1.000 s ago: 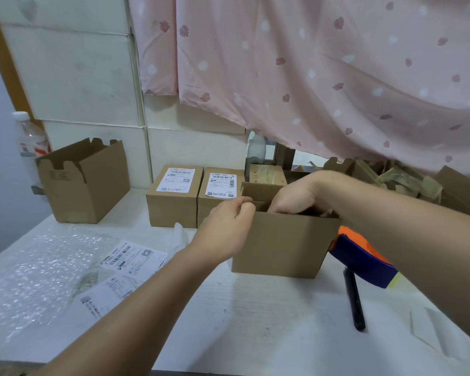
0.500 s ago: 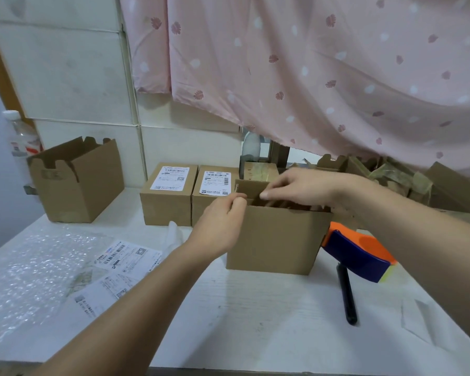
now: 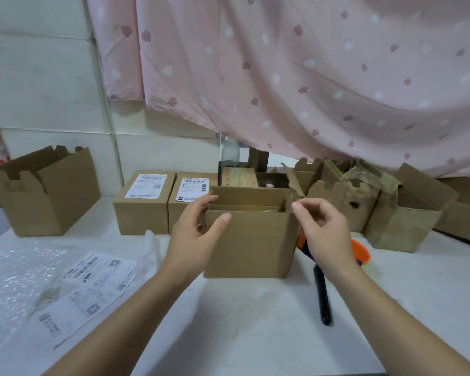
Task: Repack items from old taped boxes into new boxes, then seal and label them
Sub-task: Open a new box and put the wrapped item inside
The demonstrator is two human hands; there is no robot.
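Centre of the white table [image 3: 255, 335]: new carton [image 3: 251, 242], top not yet closed. The rear flap stands upright and an inner flap appears folded in just below the rim. Something yellowish shows inside; I cannot tell what it is.

Left hand [image 3: 193, 234]: at the carton's left upper corner, thumb laid on the front face, nearly straight fingers reaching to the rear flap's left edge. It rests there without clamping.

Right hand [image 3: 323, 232]: just beside the carton's right upper corner and apart from it, fingers loosely curled with nothing in them.

Key relation: the carton's long axis runs left to right between the two hands, and the upright flap lies beyond both sets of fingertips. Judgement: the flap must fold down toward the person. The left hand is nearer, being already in contact.

Right of the carton, partly behind the right hand: orange-and-blue tape dispenser [image 3: 362, 252] and a black pen [image 3: 322, 297].
Left of the carton: sheet of shipping labels [image 3: 92, 286] and bubble wrap [image 3: 11, 278].
Behind the carton to the left: two sealed, labelled boxes [image 3: 144, 210].
Behind it to the right: old taped boxes [image 3: 345, 204], opened.

Judgement: sealing and labelling remain.
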